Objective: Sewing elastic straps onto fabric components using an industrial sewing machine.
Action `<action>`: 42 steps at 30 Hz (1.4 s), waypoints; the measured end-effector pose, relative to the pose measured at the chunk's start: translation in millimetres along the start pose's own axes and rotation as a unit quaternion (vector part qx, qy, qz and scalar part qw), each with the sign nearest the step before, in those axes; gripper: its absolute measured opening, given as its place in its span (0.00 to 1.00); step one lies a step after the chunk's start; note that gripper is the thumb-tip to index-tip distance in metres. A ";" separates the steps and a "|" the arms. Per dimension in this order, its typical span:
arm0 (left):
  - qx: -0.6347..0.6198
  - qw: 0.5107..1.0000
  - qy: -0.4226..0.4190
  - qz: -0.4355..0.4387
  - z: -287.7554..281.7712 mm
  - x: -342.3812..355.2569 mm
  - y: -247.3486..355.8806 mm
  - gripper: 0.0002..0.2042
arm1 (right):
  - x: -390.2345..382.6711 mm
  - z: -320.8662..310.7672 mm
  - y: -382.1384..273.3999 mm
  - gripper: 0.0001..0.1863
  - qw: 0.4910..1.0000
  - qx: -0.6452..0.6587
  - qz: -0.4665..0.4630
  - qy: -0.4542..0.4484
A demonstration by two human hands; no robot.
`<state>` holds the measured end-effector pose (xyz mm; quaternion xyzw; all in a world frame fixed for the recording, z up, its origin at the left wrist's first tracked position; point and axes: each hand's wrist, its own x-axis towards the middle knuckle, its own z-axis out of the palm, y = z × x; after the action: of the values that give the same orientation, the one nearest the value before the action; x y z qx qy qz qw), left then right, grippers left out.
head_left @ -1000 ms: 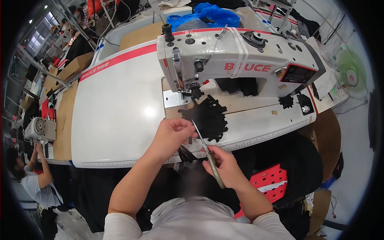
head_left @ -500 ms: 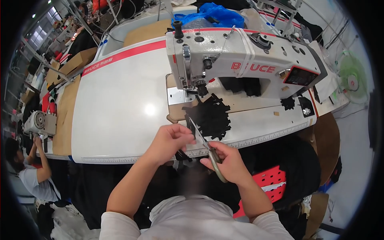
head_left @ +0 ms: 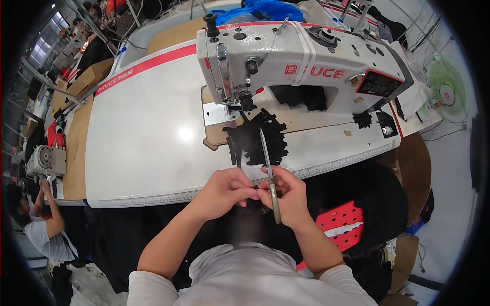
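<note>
White sewing machine [head_left: 301,76] stands at the back of the white table [head_left: 143,143], toward its right half. Below the needle lies a heap of black fabric pieces [head_left: 258,140], partly on a tan board [head_left: 217,133]; more black scraps [head_left: 363,120] sit near the table's right end. Blue plastic bag [head_left: 260,9] behind the machine. Green fan [head_left: 445,87] off the right edge. Red perforated crate [head_left: 343,224] below the front edge, right of the person. Another person [head_left: 43,229] sits off the left corner beside a second grey machine [head_left: 45,162].

Both hands meet just off the table's front edge, near its middle, over dark cloth in the lap. Right hand [head_left: 291,199] fingers curled closed around the handle of long thread snips [head_left: 269,173]; blade points up over the front edge toward the fabric heap, tip overlapping it in view. Left hand [head_left: 224,191] fingers bent, tips pinched together against the right hand at a small black piece [head_left: 253,196]. The piece is mostly hidden between the fingertips, so its shape can't be made out.
</note>
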<state>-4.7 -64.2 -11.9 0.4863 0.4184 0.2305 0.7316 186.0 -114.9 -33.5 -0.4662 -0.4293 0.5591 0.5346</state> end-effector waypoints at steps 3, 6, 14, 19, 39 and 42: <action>-0.003 1.000 -0.010 0.017 2.8 2.6 -11.0 0.05 | -3.8 -2.7 3.6 0.28 0.999 -0.029 -0.007 0.015; 0.021 0.999 0.026 -0.030 17.7 -1.0 -5.0 0.07 | -12.0 -10.1 10.8 0.27 0.995 -0.070 -0.001 0.073; 0.266 0.947 0.162 0.080 15.9 -12.8 -24.8 0.08 | -13.1 -11.9 31.9 0.20 0.954 -0.188 -0.071 0.221; 0.285 0.934 0.198 0.080 21.5 -13.1 -21.2 0.06 | -10.5 -9.0 32.6 0.18 0.944 -0.215 -0.089 0.234; 0.289 0.934 0.194 0.077 19.3 -11.4 -27.2 0.06 | -12.6 -10.4 26.0 0.23 0.948 -0.238 -0.038 0.207; 0.286 0.936 0.192 0.076 17.5 -9.9 -28.0 0.06 | -11.1 -10.2 26.3 0.23 0.949 -0.235 -0.038 0.207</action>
<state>2.6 -92.5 -30.3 0.6521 0.5608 0.2449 0.4477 190.7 -127.8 -60.6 -0.6674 -0.4458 0.3125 0.5080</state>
